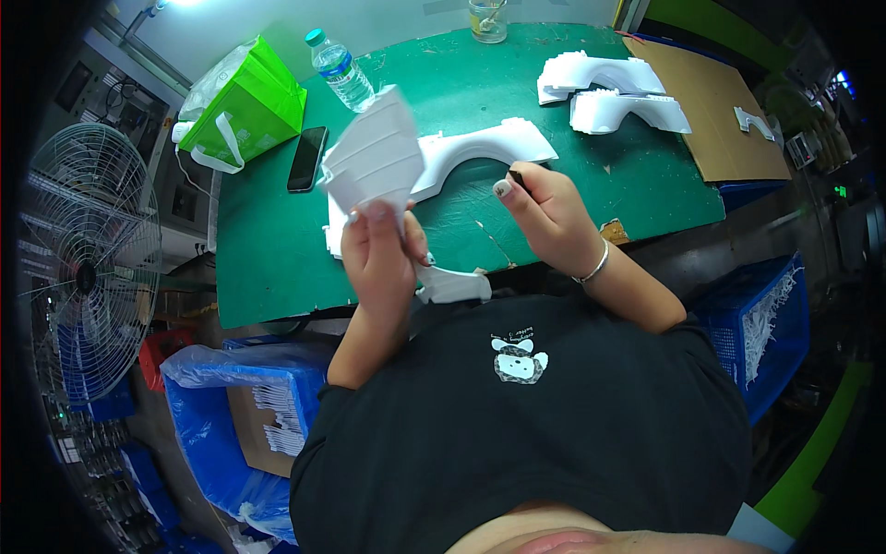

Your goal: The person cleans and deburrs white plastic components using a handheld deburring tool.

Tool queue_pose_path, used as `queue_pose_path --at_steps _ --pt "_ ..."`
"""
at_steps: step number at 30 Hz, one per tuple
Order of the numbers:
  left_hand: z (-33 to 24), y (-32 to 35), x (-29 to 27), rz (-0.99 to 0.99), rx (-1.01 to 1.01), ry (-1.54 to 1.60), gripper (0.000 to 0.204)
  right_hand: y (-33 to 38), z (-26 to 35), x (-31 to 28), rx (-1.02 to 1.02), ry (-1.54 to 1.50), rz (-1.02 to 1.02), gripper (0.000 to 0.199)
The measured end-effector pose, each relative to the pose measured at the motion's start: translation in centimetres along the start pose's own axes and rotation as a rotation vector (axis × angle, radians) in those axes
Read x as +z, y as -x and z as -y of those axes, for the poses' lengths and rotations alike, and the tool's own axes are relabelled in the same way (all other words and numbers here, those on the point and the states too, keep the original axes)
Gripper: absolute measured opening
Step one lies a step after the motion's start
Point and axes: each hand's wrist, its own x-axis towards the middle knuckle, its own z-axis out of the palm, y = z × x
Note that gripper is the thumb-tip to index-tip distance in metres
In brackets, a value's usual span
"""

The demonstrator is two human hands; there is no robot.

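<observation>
My left hand (380, 254) is closed around a white moulded plastic part (377, 148), held upright over the front of the table. A curved white end (454, 286) shows below that hand, near my shirt; it seems to belong to the same part. Off to the right, my right hand (552, 217) pinches a small dark tool (520, 182), mostly hidden in the fingers; its kind cannot be made out. The two hands are apart, and the tool is clear of the held part. Behind them another white arched plastic part (489, 146) lies on the green table.
Two white arched parts (628, 111) lie at the back right, beside a cardboard sheet (711, 111) with a small white piece. A phone (307, 159), water bottle (343, 74), green bag (249, 106) and glass jar (487, 20) stand around. Blue crates (198, 415) flank me; a fan (88, 268) is left.
</observation>
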Motion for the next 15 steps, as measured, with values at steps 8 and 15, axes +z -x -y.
queue_pose_path --at_steps 8,15 --pt "-0.6 -0.1 1.7 0.163 -0.338 0.022 0.036 -1.6 0.5 1.1 -0.307 0.230 -0.169 0.029" --pt "-0.4 -0.2 1.9 0.182 -0.375 0.012 0.034 -1.5 0.0 1.3 -0.296 0.210 -0.152 0.029"
